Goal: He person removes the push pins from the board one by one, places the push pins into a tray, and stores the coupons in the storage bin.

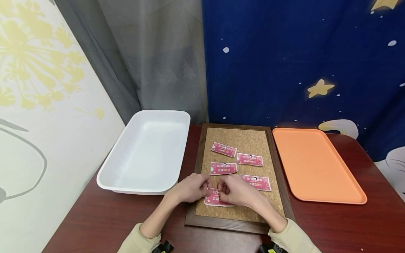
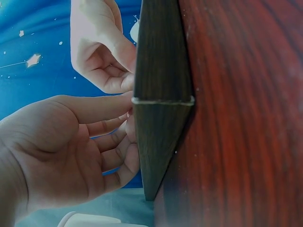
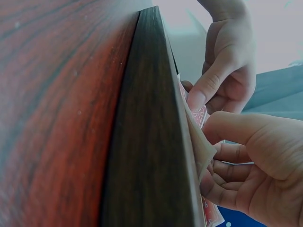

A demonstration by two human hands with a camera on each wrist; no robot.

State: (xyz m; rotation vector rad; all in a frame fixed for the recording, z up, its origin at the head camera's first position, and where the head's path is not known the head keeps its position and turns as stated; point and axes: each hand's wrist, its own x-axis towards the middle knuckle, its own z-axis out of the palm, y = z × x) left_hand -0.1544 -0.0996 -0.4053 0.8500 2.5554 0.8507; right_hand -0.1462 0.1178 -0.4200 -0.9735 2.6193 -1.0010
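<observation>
A pink-red paper coupon (image 1: 213,199) lies low on the framed corkboard (image 1: 243,215), one edge curling up off the cork. My left hand (image 1: 193,187) holds its left side, the thumb on the printed face in the right wrist view. At its upper middle, my right hand (image 1: 236,189) has thumb and fingers curled in close; what is between these fingertips is hidden. Above both hands, several matching coupons (image 1: 250,159) are fixed to the cork, each with a small pushpin (image 1: 225,164) near its top edge.
To the left of the board stands a deep white plastic tub (image 1: 145,151). A flat orange tray (image 1: 319,165) lies to its right. All rest on a reddish-brown wooden table (image 1: 95,218), with grey and blue star-patterned curtains (image 1: 284,63) behind.
</observation>
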